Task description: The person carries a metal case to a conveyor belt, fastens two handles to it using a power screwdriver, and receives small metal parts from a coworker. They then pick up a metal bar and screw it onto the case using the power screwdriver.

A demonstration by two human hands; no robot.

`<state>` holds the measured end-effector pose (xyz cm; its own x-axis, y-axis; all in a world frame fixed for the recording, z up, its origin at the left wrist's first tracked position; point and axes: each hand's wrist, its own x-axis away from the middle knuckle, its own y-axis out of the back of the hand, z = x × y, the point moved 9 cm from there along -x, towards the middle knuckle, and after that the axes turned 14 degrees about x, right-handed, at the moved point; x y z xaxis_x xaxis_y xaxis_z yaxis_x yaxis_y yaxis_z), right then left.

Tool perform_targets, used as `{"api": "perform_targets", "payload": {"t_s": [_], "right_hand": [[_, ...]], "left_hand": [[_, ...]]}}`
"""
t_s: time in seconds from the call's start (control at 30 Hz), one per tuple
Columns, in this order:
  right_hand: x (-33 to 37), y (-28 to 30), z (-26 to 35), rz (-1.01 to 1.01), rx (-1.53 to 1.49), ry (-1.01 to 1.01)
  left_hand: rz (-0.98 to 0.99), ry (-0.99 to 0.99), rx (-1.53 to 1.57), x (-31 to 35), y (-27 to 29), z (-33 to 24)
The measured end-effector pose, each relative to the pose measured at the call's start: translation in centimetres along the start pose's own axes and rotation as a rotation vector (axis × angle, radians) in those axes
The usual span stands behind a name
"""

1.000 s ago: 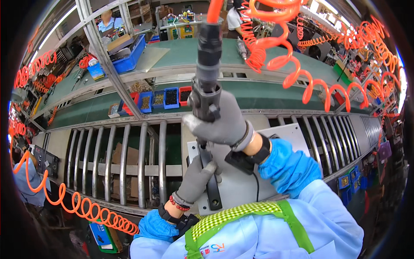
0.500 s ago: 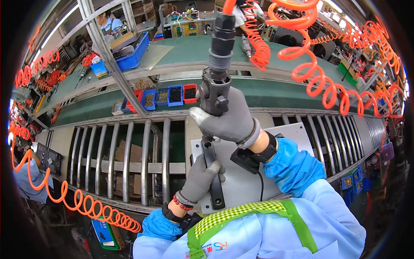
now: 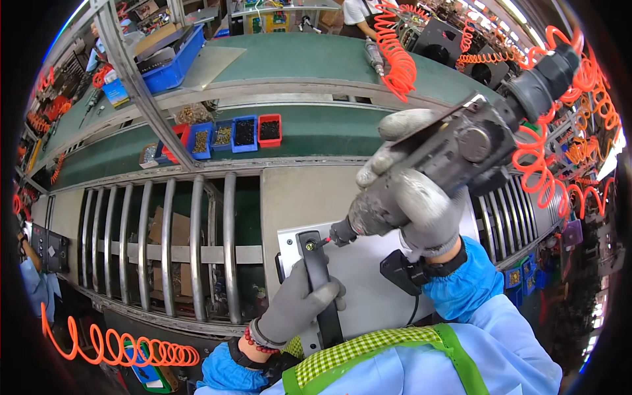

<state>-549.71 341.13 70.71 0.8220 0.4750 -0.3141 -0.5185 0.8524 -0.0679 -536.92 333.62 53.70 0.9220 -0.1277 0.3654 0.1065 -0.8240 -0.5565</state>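
My right hand [image 3: 421,204], in a grey glove, grips a dark pneumatic screwdriver [image 3: 395,197] that lies tilted, its body rising to the upper right. Its bit points down-left, close beside a brass-coloured screw [image 3: 310,246] at the far end of a black bar handle [image 3: 316,270]. Whether the bit touches the handle I cannot tell. Fingers of my gloved left hand [image 3: 297,299] wrap round the middle of this handle. Beneath it lies a pale grey metal panel [image 3: 368,283], partly covered by my forearms and apron.
Metal rollers [image 3: 169,243] run left of the panel. Beyond stand small blue and red bins [image 3: 245,133] of screws on a green shelf. Orange coiled hoses [image 3: 395,59] hang at the back and right. A second air tool [image 3: 374,56] lies on the upper bench; another person [image 3: 359,16] stands behind it.
The screwdriver has swung from upright over the handle to a tilt toward the right, my right hand turning with it. A screw now shows at the handle's far end. My left hand keeps its grip.
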Motion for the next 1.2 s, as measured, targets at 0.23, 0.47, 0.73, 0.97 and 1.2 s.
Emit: {"api": "perform_targets", "payload": {"t_s": [0.23, 0.47, 0.73, 0.97, 1.2], "right_hand": [[-0.2, 0.8, -1.8, -0.014, 0.258, -0.096], [-0.2, -1.3, -0.9, 0.102, 0.516, 0.103], [0.9, -0.9, -2.0, 0.135, 0.595, 0.085], [1.3, -0.6, -2.3, 0.147, 0.566, 0.082], [0.9, -1.8, -2.5, 0.174, 0.291, 0.191]], "left_hand": [[0.044, 0.108, -0.087, -0.4, 0.6, 0.5], [0.144, 0.058, -0.034, -0.9, 0.8, 1.3], [0.131, 0.007, -0.064, -0.8, 0.9, 0.8], [0.110, 0.017, 0.022, -0.8, 0.6, 0.8], [0.114, 0.028, -0.069, -0.6, 0.9, 0.6]]}}
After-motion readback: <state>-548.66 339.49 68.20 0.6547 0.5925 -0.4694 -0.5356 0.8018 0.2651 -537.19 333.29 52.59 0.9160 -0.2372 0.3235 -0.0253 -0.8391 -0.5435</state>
